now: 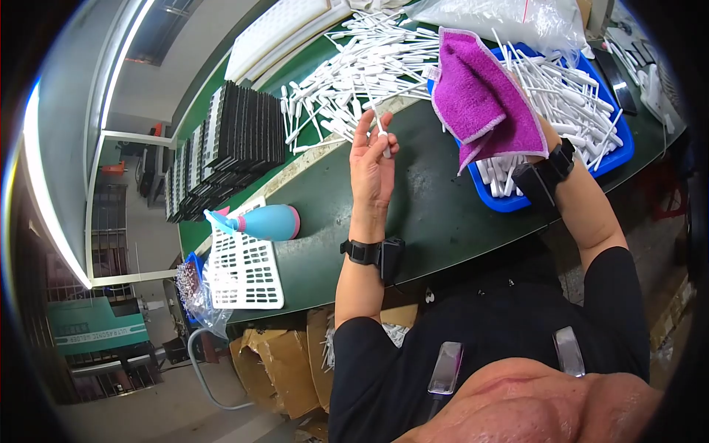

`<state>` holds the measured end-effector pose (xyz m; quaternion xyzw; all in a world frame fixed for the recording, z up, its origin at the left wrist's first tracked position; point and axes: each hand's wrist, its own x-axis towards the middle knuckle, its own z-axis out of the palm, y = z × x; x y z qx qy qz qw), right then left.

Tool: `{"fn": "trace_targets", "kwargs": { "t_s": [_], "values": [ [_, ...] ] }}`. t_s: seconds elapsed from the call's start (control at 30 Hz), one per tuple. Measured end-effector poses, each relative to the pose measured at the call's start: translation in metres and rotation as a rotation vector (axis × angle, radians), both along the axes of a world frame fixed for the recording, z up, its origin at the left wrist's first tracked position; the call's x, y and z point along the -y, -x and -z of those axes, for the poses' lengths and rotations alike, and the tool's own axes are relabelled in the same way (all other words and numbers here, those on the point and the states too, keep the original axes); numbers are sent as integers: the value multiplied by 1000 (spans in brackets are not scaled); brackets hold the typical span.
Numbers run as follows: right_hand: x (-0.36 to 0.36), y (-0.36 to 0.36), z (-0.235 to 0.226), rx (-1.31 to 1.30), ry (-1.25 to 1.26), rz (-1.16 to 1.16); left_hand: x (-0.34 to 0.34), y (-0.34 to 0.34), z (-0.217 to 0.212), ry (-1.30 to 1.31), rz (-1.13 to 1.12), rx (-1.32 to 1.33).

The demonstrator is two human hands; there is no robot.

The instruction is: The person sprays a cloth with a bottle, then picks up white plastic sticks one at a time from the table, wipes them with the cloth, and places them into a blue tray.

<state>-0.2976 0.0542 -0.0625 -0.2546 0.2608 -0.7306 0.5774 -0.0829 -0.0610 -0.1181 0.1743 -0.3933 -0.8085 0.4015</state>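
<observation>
My left hand (371, 168) is raised over the green table, palm up. Its fingers pinch a white plastic stick (385, 140) with a thin shaft and a thicker handle end. A purple cloth (484, 103) with a pale edge hangs from my right hand (548, 134), above the blue basket. The cloth covers most of that hand, so its fingers are hidden. Many similar white sticks fill the blue basket (627, 145) on the right. Beyond my left hand spreads a loose pile of white sticks (377, 63).
Black slotted trays (240, 125) stand stacked at the left. Nearer, a light blue spray bottle (269, 222) lies on a white perforated plastic basket or tray (269, 292). At the back are white foam sheets (277, 33) and a clear plastic bag (509, 18). Cardboard boxes (277, 369) sit below the table edge.
</observation>
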Motion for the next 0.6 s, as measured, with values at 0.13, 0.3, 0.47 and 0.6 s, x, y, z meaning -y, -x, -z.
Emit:
{"fn": "trace_targets", "kwargs": {
  "t_s": [0.13,0.3,0.47,0.6],
  "values": [
    [0,-3,-7,37,-70,-3,-3,0,-2,-45,-10,-5],
    [3,-3,-7,49,-107,1,-7,1,-4,-43,-23,8],
    [2,-4,-10,60,-122,-15,-5,3,-2,-56,9,-1],
    [5,-8,-13,-11,-109,37,-7,0,-3,-3,-14,8]
  ]
}}
